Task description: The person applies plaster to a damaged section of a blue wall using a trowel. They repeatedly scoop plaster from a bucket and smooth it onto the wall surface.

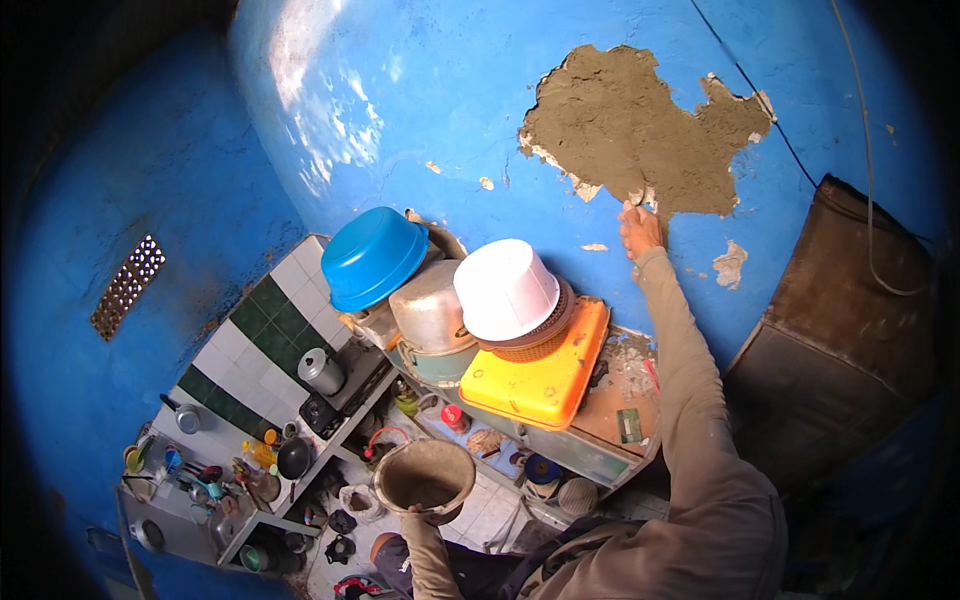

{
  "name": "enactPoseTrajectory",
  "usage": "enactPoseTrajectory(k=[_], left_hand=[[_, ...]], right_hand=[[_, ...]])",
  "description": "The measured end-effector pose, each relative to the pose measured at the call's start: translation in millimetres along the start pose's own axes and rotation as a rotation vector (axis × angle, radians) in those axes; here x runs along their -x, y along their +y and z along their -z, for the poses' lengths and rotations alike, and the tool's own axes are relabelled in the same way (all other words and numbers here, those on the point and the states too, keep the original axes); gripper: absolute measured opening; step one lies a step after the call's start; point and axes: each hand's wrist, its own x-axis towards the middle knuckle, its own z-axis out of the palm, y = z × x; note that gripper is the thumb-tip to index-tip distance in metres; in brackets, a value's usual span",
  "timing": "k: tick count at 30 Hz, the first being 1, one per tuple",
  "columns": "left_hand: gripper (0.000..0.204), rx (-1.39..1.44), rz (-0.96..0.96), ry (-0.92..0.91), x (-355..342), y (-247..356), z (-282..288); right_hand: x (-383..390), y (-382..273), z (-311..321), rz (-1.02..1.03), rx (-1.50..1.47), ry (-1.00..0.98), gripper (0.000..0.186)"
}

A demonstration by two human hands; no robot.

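My right arm reaches up to the blue wall (450, 130). There my right hand (640, 230) is closed around a small trowel (637, 197), mostly hidden by the fingers, its blade at the lower edge of a patch of wet-looking grey-brown plaster (630, 120). White chipped edges show around parts of the patch. Low in front of me, my left hand (416, 522) grips the near side of a round, mud-stained bucket (425, 458). The bucket tilts so that its inside shows; how much plaster it holds I cannot make out.
Below the patch, a cabinet (595, 455) carries a yellow tray (535, 385), a white tub (505, 290), a blue basin (375, 260) and a metal pot (428, 310). A brown panel (830, 350) stands at right. Cables (755, 95) cross the wall. Kitchenware crowds a counter (335, 440) at left.
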Motion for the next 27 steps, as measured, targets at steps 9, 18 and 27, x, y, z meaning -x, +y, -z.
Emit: enactPoseTrajectory(k=[9, 18, 27], left_hand=[[0.021, -0.060, -0.067, -0.059, -33, 1, 32], [0.042, -0.391, -0.248, 0.018, 85, 56, -128], [0.052, -0.394, -0.275, 0.053, 130, 65, -142]], right_hand=[[63, 22, 70, -0.061, -0.308, 0.061, 0.024], [225, -33, 48, 0.356, 0.382, -0.520, 0.017], [308, 32, -107, 1.010, 0.913, -0.900, 0.021]])
